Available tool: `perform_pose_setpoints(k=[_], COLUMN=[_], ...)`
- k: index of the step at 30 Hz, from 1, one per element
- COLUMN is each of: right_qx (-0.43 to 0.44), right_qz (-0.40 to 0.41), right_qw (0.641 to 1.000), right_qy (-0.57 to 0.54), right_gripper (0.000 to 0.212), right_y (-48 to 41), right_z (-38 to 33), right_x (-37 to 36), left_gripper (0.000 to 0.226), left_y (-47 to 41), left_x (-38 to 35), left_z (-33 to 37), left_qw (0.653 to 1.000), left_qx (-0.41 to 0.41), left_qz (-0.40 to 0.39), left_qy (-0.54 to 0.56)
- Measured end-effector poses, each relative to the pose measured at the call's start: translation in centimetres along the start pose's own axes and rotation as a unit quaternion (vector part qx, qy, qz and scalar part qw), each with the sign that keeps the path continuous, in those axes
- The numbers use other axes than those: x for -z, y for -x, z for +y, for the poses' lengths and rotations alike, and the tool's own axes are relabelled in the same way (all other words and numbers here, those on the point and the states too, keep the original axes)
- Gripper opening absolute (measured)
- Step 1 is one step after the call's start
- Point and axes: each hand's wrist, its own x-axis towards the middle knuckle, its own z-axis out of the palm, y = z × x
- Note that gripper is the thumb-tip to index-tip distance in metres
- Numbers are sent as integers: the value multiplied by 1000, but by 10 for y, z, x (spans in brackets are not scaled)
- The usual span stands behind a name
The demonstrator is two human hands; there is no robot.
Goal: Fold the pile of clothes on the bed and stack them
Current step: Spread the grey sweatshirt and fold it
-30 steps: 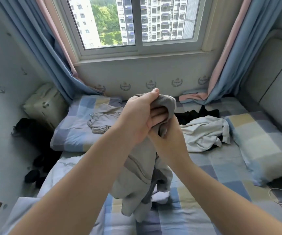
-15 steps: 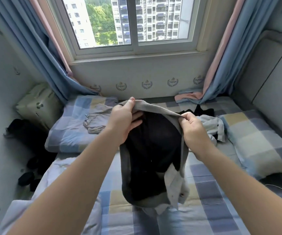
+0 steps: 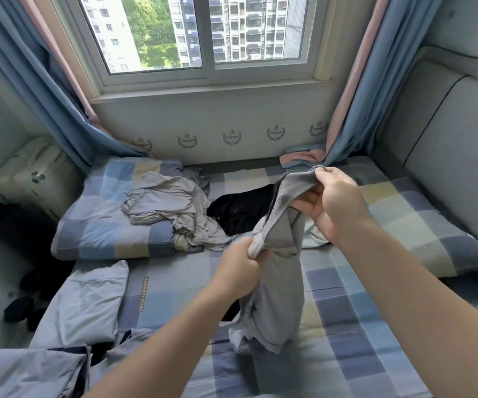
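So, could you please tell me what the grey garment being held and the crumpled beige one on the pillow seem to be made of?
Grey garment: apparently a soft knit, matte, with a ribbed edge near the right hand. Beige garment: seemingly thin, smooth fabric, creased into fine wrinkles; fibre unclear.

I am looking into a bedroom in a home, a flat set high up. The bed [image 3: 355,308] fills nearly the whole floor, its sheet checked in blue, grey and yellow. A pillow [image 3: 102,222] in the same check lies at the bed's far left corner, a second pillow [image 3: 421,228] along its right edge. Loose clothes [image 3: 171,208] are strewn over the far end of the bed. Behind the bed's far edge a sliding window [image 3: 209,38] shows tower blocks and trees, with blue and pink curtains [image 3: 369,81] hanging at either side. A padded headboard [image 3: 456,150] lines the wall to the right of the bed.
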Motion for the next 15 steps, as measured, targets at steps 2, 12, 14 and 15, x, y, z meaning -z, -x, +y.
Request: perform_pose_setpoints(k=[2, 12, 14, 15], right_qx=[0, -19, -35, -21], right_qz=[7, -219, -222, -208], right_qw=[1000, 942, 932, 931], right_qy=[-15, 252, 285, 300], right_gripper=[15, 57, 66, 55], right_y=[0, 42, 47, 44], right_z=[2, 75, 99, 107], right_x=[8, 25, 18, 15], left_gripper=[29, 18, 29, 43], left_y=[-4, -7, -10, -12], left_x=[17, 68, 69, 70], left_z=[-1, 54, 61, 65], left_qw=[998, 910, 905, 902], left_qx=[9, 42, 30, 30], left_qz=[23, 37, 22, 29], left_qy=[56, 410, 423, 430])
